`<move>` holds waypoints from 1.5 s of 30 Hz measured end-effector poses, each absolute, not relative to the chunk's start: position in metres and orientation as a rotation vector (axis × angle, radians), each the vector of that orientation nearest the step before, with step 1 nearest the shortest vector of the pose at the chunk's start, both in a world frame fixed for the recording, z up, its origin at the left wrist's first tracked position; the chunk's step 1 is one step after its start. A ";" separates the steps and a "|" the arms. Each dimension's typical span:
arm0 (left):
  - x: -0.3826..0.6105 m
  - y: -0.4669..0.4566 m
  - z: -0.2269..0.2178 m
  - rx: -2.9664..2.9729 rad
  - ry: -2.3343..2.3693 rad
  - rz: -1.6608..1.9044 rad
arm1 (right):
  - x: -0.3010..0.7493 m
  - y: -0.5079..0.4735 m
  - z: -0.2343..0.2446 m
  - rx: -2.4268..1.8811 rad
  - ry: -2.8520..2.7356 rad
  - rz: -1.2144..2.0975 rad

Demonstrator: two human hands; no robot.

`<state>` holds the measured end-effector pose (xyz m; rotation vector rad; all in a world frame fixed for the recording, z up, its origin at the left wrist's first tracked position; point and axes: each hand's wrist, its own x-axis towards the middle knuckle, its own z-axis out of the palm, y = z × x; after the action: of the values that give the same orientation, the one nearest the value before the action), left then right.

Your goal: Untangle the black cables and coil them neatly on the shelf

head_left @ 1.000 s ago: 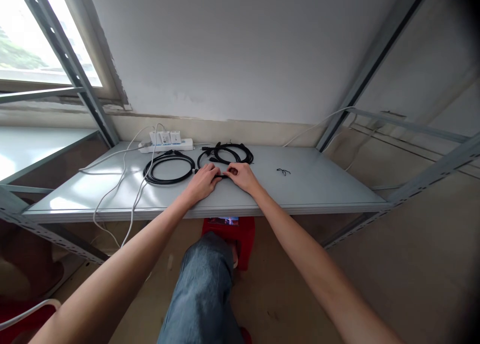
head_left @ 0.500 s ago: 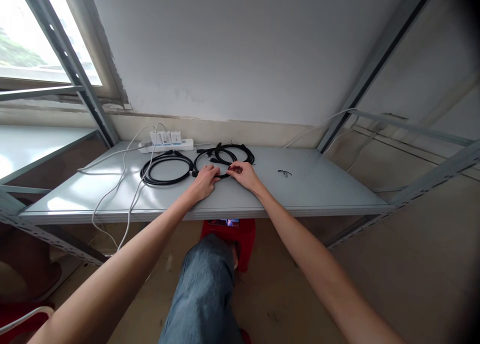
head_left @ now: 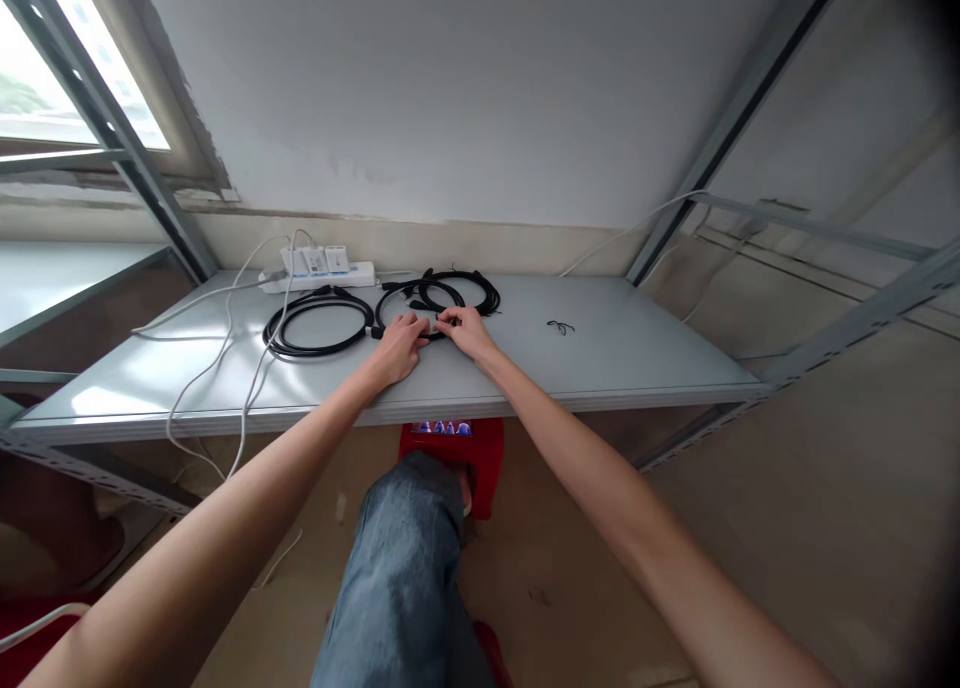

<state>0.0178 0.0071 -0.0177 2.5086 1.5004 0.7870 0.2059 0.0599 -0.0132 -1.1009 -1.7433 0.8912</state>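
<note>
Both my hands rest on the grey metal shelf (head_left: 637,368) at the near edge of a coiled black cable (head_left: 420,300). My left hand (head_left: 397,346) lies over the coil's front strand with its fingers curled on it. My right hand (head_left: 466,330) pinches the same strand just to the right, fingertips close to the left hand's. A second black coil (head_left: 319,323) lies to the left, a third one (head_left: 469,290) behind and to the right.
A white power strip (head_left: 319,273) with white plugs sits at the back left, and white cords (head_left: 225,358) trail off the shelf's front edge. A small black tie (head_left: 561,327) lies on the right. A red stool (head_left: 457,458) and my jeans-clad knee (head_left: 409,558) are below.
The view has shifted slightly left and down. My hands have moved a little closer together on the cable strand; the coils stay in place.
</note>
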 end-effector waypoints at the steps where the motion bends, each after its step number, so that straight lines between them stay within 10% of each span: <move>1: 0.018 0.007 -0.018 2.511 1.497 0.784 | 0.205 0.058 -0.013 -1.087 -1.752 0.866; 45: 0.023 0.025 -0.023 2.257 1.464 0.970 | 0.210 0.065 -0.025 -0.955 -1.823 0.858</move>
<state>0.0229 0.0247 -0.0225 2.2568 1.4637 0.9698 0.2096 0.0645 -0.0253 -0.9546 -1.8231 0.8583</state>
